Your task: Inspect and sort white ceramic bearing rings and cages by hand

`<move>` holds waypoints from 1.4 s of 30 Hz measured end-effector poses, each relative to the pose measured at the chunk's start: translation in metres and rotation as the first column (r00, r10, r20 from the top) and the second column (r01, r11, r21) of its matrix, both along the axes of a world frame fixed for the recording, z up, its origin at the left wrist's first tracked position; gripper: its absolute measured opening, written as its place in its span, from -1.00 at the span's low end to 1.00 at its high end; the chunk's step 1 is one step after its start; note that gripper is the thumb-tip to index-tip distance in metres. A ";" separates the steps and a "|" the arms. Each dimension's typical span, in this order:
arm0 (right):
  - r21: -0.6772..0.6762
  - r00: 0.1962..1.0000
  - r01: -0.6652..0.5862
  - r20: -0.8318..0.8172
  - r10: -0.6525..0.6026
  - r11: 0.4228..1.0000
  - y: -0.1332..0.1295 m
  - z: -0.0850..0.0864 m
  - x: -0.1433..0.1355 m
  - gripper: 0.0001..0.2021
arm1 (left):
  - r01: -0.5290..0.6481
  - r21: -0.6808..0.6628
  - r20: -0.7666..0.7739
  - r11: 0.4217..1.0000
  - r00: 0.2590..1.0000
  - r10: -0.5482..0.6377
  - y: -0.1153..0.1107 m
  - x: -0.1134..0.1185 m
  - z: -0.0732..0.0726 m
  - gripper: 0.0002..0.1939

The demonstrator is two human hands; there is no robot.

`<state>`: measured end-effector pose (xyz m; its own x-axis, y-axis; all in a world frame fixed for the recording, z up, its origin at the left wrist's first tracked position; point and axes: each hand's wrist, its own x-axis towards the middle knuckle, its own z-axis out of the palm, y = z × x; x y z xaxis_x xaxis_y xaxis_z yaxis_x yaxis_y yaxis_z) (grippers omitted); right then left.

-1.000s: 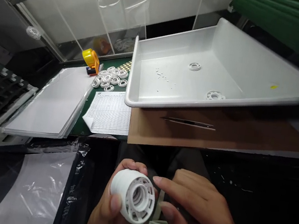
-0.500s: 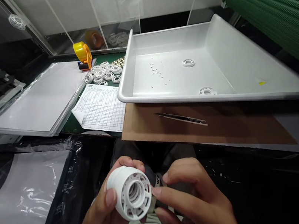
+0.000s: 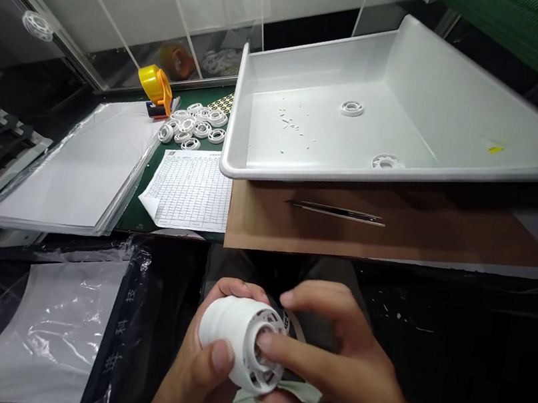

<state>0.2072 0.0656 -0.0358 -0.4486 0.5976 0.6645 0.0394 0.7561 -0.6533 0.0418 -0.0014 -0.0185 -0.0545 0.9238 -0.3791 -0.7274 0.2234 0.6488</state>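
A stack of white plastic rings (image 3: 229, 330) lies in my left hand (image 3: 204, 367), whose thumb and fingers wrap round its side. The open face of the end ring, with slots round a central hole, is turned to the right. My right hand (image 3: 340, 367) is spread beside that face. Its index fingertip is at the central hole, its thumb is held apart above, and a lower finger is near the bottom edge of the stack. The inside of the hole is partly hidden by the fingertip.
A white tray (image 3: 303, 174) holds two rings and small scraps. Tweezers (image 3: 338, 212) lie on brown board (image 3: 265, 228). Further left are a printed form (image 3: 194, 190), several loose rings (image 3: 201, 129), a tape dispenser (image 3: 157, 87) and bagged sheets (image 3: 82, 167).
My right index finger has moved from the ring's edge to its central hole. The stack has turned further to the right, and the view has shifted slightly.
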 end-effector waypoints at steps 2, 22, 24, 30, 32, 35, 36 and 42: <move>-0.084 0.999 -0.036 0.007 0.037 0.996 0.000 0.000 0.000 -0.82 | -0.025 -0.010 -0.022 1.000 0.999 0.025 0.000 0.001 -0.002 -0.61; -0.793 0.812 -0.382 -0.533 -0.237 0.475 0.005 -0.008 0.001 -0.73 | -0.033 -0.016 0.072 0.999 0.997 0.034 0.003 0.002 -0.006 -0.61; -0.769 0.862 -0.256 -0.455 -0.222 0.586 0.003 -0.009 0.002 -0.75 | -0.038 -0.020 0.042 0.999 0.998 0.038 0.003 0.003 -0.006 -0.58; -0.299 0.999 0.038 0.003 -0.038 0.953 -0.010 -0.008 -0.005 -0.90 | -0.053 -0.084 -0.060 0.995 0.997 0.048 0.000 0.010 -0.007 -0.50; -0.309 1.000 0.011 -0.006 -0.014 0.951 -0.011 -0.011 -0.007 -0.91 | -0.072 -0.104 -0.100 0.992 0.993 0.061 0.001 0.011 -0.008 -0.46; -0.611 0.970 -0.089 -0.234 -0.072 0.787 -0.006 -0.016 -0.006 -0.79 | -0.112 -0.100 -0.114 0.989 0.988 0.100 0.004 0.011 -0.011 -0.48; -0.689 0.935 -0.148 -0.332 -0.128 0.709 -0.003 -0.017 -0.004 -0.76 | -0.116 -0.090 -0.107 0.989 0.988 0.106 0.005 0.010 -0.012 -0.50; -0.775 0.863 -0.263 -0.455 -0.219 0.574 0.003 -0.018 -0.001 -0.77 | -0.095 -0.052 -0.062 0.994 0.994 0.091 0.006 0.009 -0.012 -0.55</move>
